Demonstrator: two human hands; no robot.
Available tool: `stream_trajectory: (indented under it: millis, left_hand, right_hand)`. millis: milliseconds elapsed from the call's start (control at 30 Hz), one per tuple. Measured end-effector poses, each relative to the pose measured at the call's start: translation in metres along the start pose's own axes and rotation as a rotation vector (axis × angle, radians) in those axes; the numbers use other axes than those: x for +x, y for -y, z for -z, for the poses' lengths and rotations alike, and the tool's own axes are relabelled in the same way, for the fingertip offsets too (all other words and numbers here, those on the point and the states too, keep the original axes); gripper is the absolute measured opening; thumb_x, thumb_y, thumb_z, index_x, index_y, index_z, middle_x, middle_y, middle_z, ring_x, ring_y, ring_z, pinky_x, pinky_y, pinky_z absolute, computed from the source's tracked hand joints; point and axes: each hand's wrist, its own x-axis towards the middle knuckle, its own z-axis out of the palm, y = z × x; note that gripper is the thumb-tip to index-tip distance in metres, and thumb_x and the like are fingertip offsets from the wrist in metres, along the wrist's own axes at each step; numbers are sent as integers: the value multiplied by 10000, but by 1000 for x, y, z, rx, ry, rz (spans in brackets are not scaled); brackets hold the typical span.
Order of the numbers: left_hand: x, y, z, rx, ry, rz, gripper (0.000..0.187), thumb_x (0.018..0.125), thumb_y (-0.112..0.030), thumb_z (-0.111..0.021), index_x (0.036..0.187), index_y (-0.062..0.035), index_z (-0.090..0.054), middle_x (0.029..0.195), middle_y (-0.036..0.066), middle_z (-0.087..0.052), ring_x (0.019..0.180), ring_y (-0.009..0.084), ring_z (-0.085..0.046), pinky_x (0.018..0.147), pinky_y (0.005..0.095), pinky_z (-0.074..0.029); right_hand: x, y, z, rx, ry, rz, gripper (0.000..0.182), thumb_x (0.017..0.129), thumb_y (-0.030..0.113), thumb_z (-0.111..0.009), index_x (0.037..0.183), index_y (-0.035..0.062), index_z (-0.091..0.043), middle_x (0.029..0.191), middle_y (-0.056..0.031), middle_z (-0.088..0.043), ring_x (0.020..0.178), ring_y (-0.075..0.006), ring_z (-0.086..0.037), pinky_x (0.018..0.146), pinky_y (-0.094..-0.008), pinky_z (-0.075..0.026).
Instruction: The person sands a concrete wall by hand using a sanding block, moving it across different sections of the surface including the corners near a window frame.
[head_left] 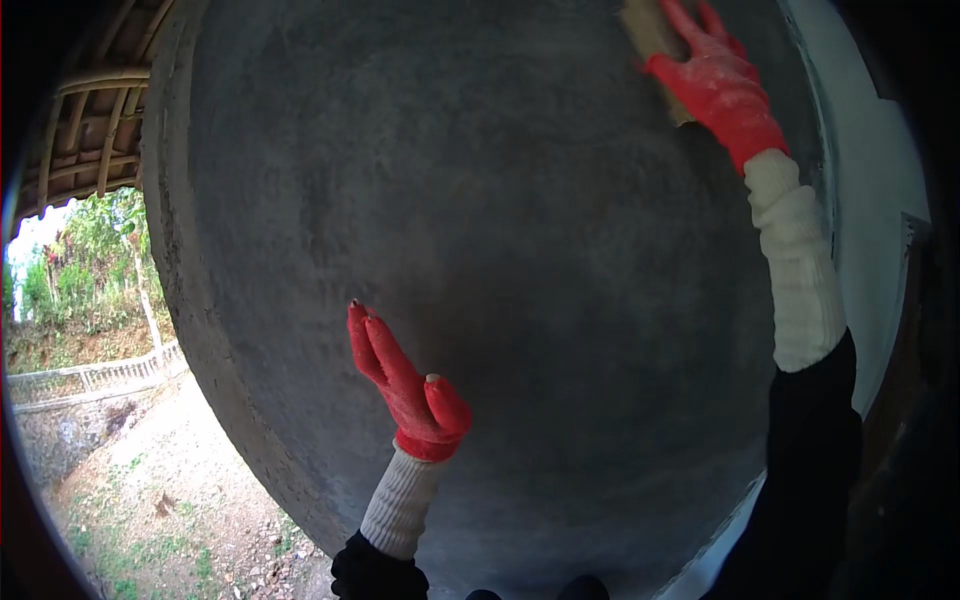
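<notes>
My right hand (712, 82), in a red glove with a white knitted cuff, is raised at the upper right. Its fingers press a flat tan piece (650, 32), perhaps paper or a sponge, against the dark grey wall (480, 220). My left hand (405, 385), gloved in the same red, is lower and left of centre in front of the wall. Its fingers point up, with the thumb apart, and nothing is in it. Whether it touches the wall I cannot tell.
The wall's rough edge (180, 240) curves down the left side. Beyond it are a tiled roof underside (95, 120), a white railing (110, 375), plants and sloping ground (190, 490). A pale wall (870, 190) stands at the right. Dark rounded shapes show at the bottom.
</notes>
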Motion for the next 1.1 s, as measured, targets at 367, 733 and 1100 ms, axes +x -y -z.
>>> stream_trajectory:
  millis: [367, 733, 1100]
  left_hand:
    - [28, -49, -45, -172, -123, -46, 715, 1010, -351, -345, 1509, 137, -188, 1577, 350, -124, 1475, 484, -156, 1190, 541, -188]
    - [21, -10, -37, 50, -67, -71, 727, 969, -313, -376, 1520, 118, -178, 1592, 322, -126, 1487, 467, -133, 1196, 554, -133]
    - [42, -23, -43, 330, 246, -50, 718, 908, -277, -584, 1498, 38, -324, 1561, 271, -265, 1443, 502, -223, 1185, 571, -185]
  right_hand:
    - [-78, 29, -12, 237, 30, 788, 633, 641, 113, -758, 1259, 159, -634, 1425, -171, -499, 1269, -386, -512, 1057, -475, -454]
    - [-104, 73, -15, 75, 147, 706, 783, 695, 245, -790, 1426, 207, -514, 1567, -79, -333, 1339, -355, -422, 1084, -451, -411]
    - [45, -144, 14, -200, -82, -95, 910, 853, 639, -605, 1573, 195, -269, 1579, -236, -275, 1404, -433, -351, 1124, -482, -358]
